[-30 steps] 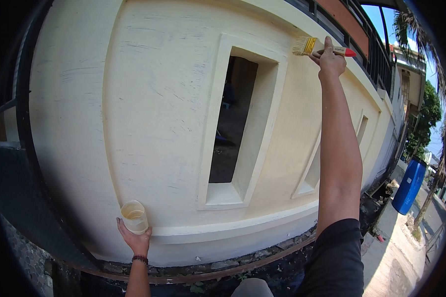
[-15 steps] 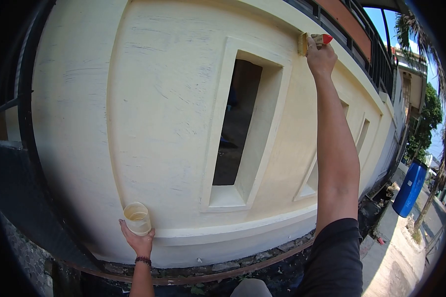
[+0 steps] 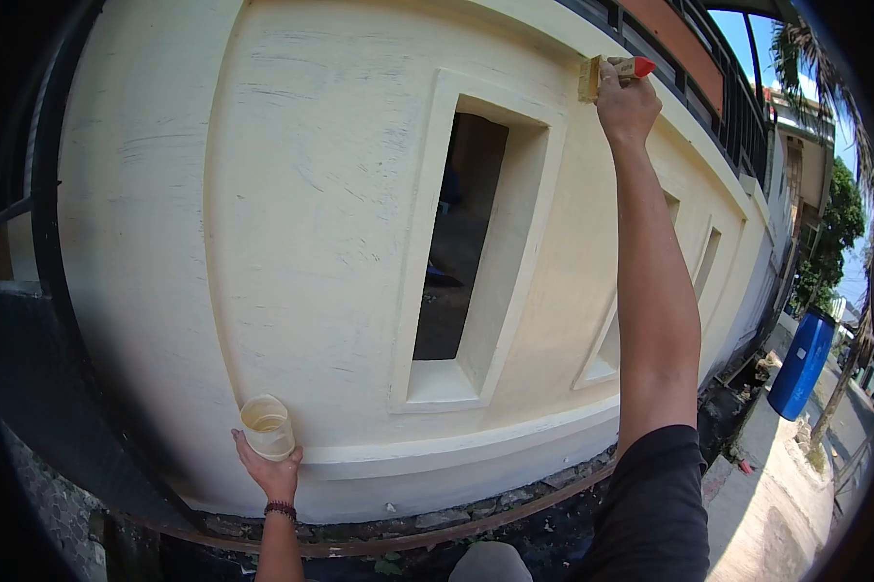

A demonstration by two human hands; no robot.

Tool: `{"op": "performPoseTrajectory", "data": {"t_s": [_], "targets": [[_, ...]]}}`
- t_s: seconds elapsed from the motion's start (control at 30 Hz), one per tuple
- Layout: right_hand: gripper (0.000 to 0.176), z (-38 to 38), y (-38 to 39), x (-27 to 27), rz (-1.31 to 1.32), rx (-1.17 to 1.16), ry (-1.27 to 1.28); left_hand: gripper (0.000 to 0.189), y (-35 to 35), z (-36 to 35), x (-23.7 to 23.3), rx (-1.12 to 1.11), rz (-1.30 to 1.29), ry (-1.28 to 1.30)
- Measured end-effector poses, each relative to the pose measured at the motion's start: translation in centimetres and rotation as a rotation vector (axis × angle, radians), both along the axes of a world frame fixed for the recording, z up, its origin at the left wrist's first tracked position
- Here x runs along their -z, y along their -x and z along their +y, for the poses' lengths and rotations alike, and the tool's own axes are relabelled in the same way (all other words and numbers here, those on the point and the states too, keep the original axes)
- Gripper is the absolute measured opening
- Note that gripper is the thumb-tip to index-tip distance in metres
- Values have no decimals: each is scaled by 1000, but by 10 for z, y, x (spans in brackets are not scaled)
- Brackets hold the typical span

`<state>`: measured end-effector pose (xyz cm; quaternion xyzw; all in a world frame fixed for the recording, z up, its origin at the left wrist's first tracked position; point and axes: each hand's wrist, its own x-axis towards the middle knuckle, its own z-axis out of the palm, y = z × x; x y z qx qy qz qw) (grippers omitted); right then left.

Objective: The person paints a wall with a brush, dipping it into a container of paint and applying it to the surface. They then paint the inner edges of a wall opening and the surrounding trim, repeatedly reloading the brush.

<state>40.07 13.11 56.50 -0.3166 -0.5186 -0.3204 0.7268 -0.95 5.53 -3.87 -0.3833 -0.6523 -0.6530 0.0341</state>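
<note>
The grip of the right hand [image 3: 628, 105] is clenched on the wooden red-tipped paintbrush [image 3: 597, 76], which has turned from level to bristles seemingly against the cream plastered wall [image 3: 311, 242], high up. The left hand [image 3: 272, 472] clasps a translucent plastic cup [image 3: 265, 427] low down, unmoved.

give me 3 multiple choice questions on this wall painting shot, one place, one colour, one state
1. Where is the paintbrush? A up near the wall's top edge B lying on the ground C in a pocket
2. What colour is the barrel at far right? A red B blue C green
3. The cup in the left hand is: A upright and open-topped B upside down C lidded

Answers: 1 A, the right hand holds it raised high at the wall; 2 B, its body is blue; 3 A, its open mouth faces up.
</note>
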Motion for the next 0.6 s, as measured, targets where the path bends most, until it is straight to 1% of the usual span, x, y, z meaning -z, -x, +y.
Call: {"op": "performPoseTrajectory", "data": {"t_s": [0.03,0.07,0.17,0.2,0.27,0.33,0.37,0.43,0.47,0.53,0.6], "targets": [[25,3,-4,1,1,118,-48,114,0,0,-1,-3,-2,-2],[25,9,-6,0,-9,154,-61,114,-1,-1,-3,0,-5,8],[25,14,17,0,-68,149,-10,114,-1,-2,-4,-5,-4,24],[23,16,34,1,-109,187,39,114,-1,-1,-3,-8,-4,30],[21,10,67,4,-184,151,13,114,-1,-3,-6,-6,-5,23],[23,4,96,1,-270,41,-54,114,-2,-2,-6,-1,-5,16],[23,-2,110,-1,-265,45,-55,114,-2,-2,-6,0,-20,18],[29,-9,123,-4,-237,-434,-37,114,-1,0,-4,5,-30,24],[29,-10,119,-3,-231,-431,-34,115,-1,1,-2,6,-32,18],[27,-6,108,-3,-124,-750,63,115,-1,-2,-5,1,-31,14],[25,11,74,-2,33,-833,43,119,-3,-3,-9,-45,-14,35]]}}
